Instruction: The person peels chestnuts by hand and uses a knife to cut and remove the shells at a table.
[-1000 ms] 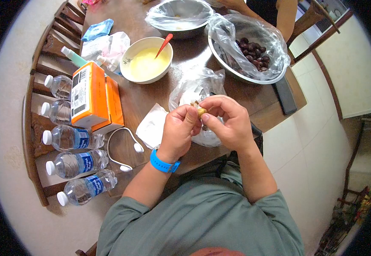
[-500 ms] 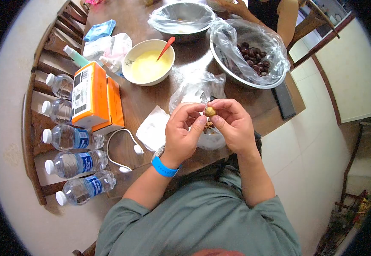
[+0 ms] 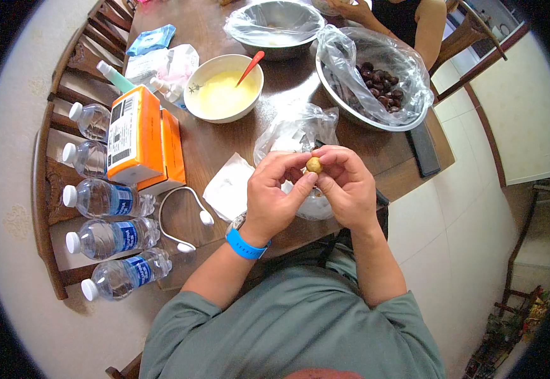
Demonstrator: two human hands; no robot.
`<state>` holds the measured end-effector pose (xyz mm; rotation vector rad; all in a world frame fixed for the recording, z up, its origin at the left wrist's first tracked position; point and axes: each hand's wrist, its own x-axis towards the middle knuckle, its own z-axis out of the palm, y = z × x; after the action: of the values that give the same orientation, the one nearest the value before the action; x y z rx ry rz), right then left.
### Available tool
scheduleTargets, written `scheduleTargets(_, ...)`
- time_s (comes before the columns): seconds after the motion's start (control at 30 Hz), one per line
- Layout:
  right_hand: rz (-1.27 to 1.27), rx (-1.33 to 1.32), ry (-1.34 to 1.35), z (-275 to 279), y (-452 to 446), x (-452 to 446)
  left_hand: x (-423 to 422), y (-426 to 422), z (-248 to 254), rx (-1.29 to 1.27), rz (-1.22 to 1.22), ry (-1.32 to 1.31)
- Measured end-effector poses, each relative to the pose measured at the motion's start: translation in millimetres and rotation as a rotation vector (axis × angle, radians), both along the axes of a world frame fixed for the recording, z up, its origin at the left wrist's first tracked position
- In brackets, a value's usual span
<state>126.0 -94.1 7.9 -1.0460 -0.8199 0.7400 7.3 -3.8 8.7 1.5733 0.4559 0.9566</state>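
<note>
The fingers of the left hand (image 3: 273,197) and of the right hand (image 3: 350,192) are closed around one small yellow nut (image 3: 314,165), near the centre of the frame. It is pinched between the thumbs and the forefingers, with its round face uncovered; how strongly each hand presses, I cannot tell. I judge that this nut is light and rather firm, but it may crumble if it is squeezed too hard. Its smooth, round form could slip, so it is best to take it at two opposite sides, with the soft part of the fingertips.

Just behind and below the hands lies a thin plastic bag (image 3: 294,129), soft and crumpled. To its left, a white tissue (image 3: 226,189) rests on the counter (image 3: 382,148). In the upper middle there is a bowl (image 3: 221,118) with something pale yellow, and a red spoon (image 3: 251,67) leans in it. At the upper right, a basin (image 3: 400,129) lined with plastic holds dark nuts (image 3: 385,83). Orange boxes (image 3: 172,148) stand at the left, beside lying water bottles (image 3: 122,237).
</note>
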Motion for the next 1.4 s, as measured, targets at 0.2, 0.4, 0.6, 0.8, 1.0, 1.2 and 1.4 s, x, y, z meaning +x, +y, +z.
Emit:
scheduleTargets(0.2,-0.018,-0.047,-0.312,1.4,-2.3,7.2,0.4,2.5,-2.9,0.093,0.018,-0.032)
scheduleTargets(0.4,0.065,-0.106,0.049,13.8,-5.3,-1.2,1.7,-1.2,-1.7,-0.044,-0.052,-0.076)
scheduleTargets(0.6,0.081,-0.189,0.059,17.1,-7.6,3.0,-0.9,-5.6,-2.7,-0.044,-0.039,-0.021)
scheduleTargets(0.8,0.058,-0.274,0.070,21.5,-4.6,7.6,0.4,-1.0,3.7,0.426,0.079,0.084)
scheduleTargets(1.0,0.079,-0.342,0.101,25.4,-1.5,10.9,0.9,-3.9,5.2,0.460,0.047,0.076)
scheduleTargets(1.2,0.096,-0.371,0.195,21.5,-1.1,13.3,-1.1,-4.1,4.6,0.485,0.057,0.089)
scheduleTargets(1.4,0.078,-0.377,0.290,19.8,-2.8,11.6,-0.9,-3.0,6.3,0.463,0.066,0.115)
